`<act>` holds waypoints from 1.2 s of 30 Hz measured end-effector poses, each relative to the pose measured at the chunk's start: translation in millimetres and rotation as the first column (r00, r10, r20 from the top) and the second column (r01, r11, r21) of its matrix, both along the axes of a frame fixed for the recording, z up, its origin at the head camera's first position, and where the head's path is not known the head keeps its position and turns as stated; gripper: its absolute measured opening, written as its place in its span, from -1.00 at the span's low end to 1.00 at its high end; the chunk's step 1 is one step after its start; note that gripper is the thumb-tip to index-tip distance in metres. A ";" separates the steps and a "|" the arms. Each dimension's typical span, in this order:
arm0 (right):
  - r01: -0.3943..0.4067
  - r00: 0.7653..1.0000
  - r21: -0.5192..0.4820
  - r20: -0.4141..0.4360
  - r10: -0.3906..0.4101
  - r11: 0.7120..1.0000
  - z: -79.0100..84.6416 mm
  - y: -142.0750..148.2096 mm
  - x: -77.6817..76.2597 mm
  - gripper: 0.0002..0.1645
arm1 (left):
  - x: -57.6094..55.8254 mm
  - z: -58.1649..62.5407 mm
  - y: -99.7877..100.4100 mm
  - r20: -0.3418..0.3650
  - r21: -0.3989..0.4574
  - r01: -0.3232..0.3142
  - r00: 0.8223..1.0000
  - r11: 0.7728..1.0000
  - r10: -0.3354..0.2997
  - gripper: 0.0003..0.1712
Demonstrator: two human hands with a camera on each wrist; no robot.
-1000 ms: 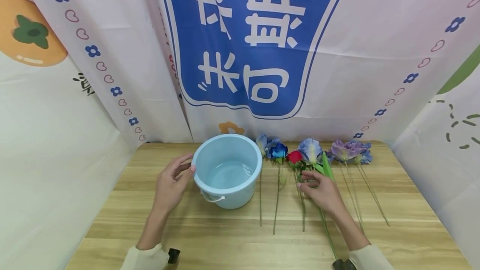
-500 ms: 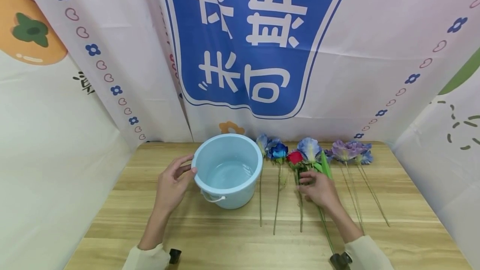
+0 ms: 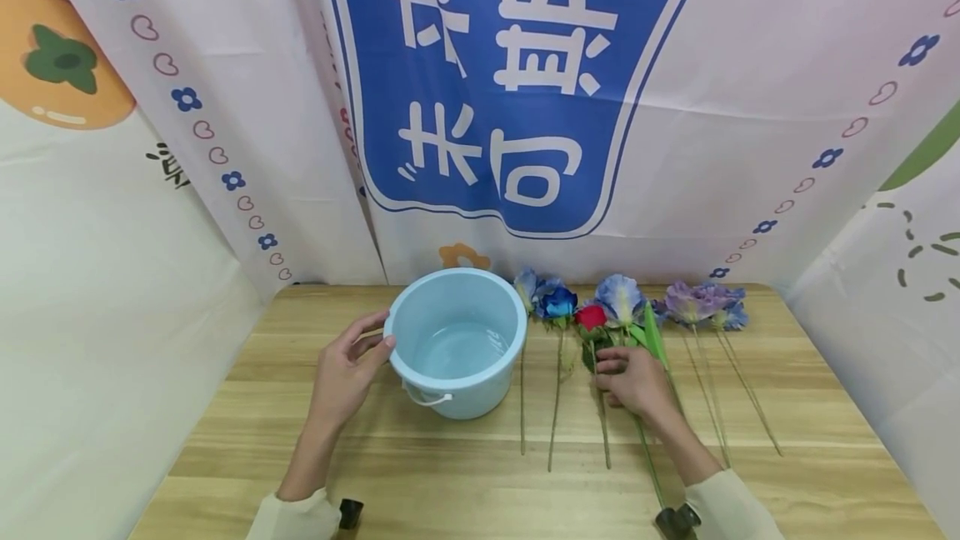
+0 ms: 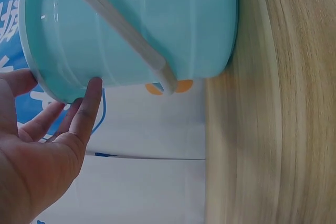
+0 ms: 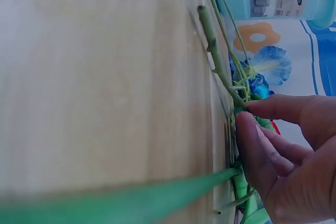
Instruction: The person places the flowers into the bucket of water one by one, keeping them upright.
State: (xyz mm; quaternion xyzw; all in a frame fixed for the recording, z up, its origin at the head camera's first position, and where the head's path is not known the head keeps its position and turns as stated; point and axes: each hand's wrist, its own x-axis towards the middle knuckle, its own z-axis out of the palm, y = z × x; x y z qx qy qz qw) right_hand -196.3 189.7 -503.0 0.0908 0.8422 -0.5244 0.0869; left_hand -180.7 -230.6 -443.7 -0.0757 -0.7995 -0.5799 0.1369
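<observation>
Pinching a red rose (image 3: 591, 317) by its slim stem (image 5: 220, 74), a person's right hand (image 3: 636, 380) is just right of a light-blue bucket (image 3: 476, 401), a fingertip grip apparently suited to so narrow a stalk. The left hand (image 3: 345, 369), fingers spread, touches the bucket's left side, likely steadying it, while blue and purple flowers (image 3: 690, 302) lie to its right, stems seemingly spaced for separate handling.

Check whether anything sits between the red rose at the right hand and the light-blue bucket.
Yes: between the red rose, its stem pinched by the right hand, and the bucket lie a blue rose and, nearest the bucket, a paler blue flower. Both lie low, so the way over them looks free.
</observation>
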 end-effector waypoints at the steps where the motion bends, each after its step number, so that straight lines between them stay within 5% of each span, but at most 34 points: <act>1: 0.006 1.000 -0.014 0.000 -0.006 1.000 0.2 0.3 0.2 -0.48 | -0.1 0.1 0.0 -0.001 0.000 0.001 1.000 1.000 -0.001 -0.53; 13: 0.016 0.998 -0.084 -0.067 -0.021 0.996 11.4 -1.6 4.7 -0.37 | -0.6 1.1 1.0 -0.005 0.000 0.010 1.000 1.000 -0.010 -0.51; 36: -0.053 0.953 -0.232 -0.301 -0.020 0.971 71.0 -11.6 5.9 -0.36 | -1.8 -4.6 -0.6 -0.019 0.033 0.016 1.000 0.999 -0.015 -0.52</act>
